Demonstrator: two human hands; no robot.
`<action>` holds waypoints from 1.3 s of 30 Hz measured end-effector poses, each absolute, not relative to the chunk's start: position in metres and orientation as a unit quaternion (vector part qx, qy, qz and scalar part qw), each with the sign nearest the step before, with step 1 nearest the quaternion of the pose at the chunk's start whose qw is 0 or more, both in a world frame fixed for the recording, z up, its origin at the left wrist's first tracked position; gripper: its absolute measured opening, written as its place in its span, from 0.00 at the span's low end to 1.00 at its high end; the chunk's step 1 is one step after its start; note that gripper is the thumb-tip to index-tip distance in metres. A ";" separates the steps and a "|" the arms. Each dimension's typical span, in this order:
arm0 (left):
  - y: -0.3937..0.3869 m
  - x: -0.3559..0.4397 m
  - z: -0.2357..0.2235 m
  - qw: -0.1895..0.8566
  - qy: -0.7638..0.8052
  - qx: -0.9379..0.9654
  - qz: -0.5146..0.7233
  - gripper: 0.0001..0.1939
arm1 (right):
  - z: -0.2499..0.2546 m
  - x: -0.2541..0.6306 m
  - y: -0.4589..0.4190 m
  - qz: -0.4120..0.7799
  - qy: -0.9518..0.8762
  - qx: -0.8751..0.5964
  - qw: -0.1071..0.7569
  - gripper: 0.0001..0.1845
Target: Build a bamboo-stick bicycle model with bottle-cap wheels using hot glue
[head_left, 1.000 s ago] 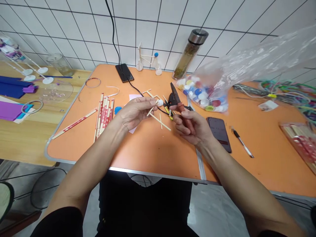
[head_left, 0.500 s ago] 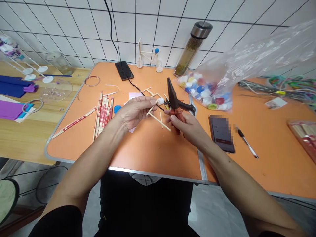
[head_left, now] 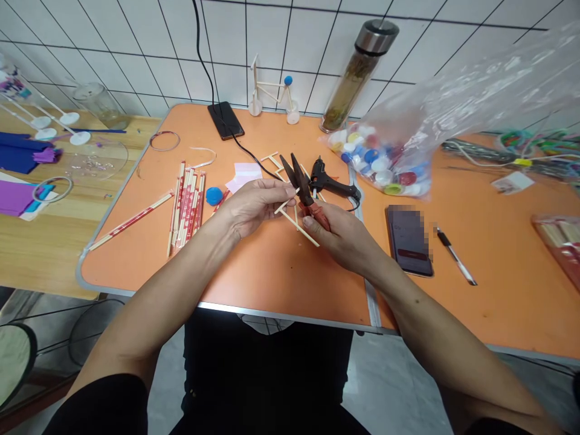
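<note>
My left hand pinches a T-shaped piece of thin wooden sticks between thumb and fingers. My right hand is wrapped round the red handles of a pair of pliers. The dark jaws stand apart, pointing up and left, close to the stick end by my left fingertips. Whether they touch the stick I cannot tell. Behind the pliers lies a black hot glue gun. More joined sticks lie partly hidden behind my hands. A blue bottle cap sits left of my left hand.
Wrapped chopsticks lie on the orange table. At the back stand a small stick model and a tea bottle. A plastic bag of caps, a phone and a pen are to the right.
The pliers have tilted left toward the sticks, and their jaws have opened. The white cap seen near my left fingertips is out of sight. The glue gun shows more fully.
</note>
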State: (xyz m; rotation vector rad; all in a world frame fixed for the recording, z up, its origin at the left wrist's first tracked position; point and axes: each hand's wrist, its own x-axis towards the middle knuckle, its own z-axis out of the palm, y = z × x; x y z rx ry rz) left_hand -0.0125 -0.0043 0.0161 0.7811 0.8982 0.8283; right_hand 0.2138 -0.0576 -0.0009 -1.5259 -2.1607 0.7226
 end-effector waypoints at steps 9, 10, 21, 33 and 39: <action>-0.004 -0.012 0.013 0.740 0.431 0.356 0.375 0.08 | 0.001 0.212 -0.059 0.212 -0.767 -0.586 0.149 0.29; -0.004 -0.012 0.013 0.739 0.434 0.357 0.372 0.08 | 0.001 0.212 -0.059 0.210 -0.768 -0.587 0.147 0.29; -0.003 -0.012 0.017 0.712 0.473 0.387 0.345 0.05 | -0.002 0.211 -0.058 0.216 -0.773 -0.576 0.156 0.28; -0.002 -0.010 0.012 0.711 0.476 0.384 0.346 0.06 | -0.015 0.214 -0.055 0.167 -0.790 -0.568 0.160 0.34; -0.001 -0.010 0.008 0.716 0.468 0.381 0.350 0.07 | -0.017 0.214 -0.055 0.136 -0.793 -0.570 0.168 0.29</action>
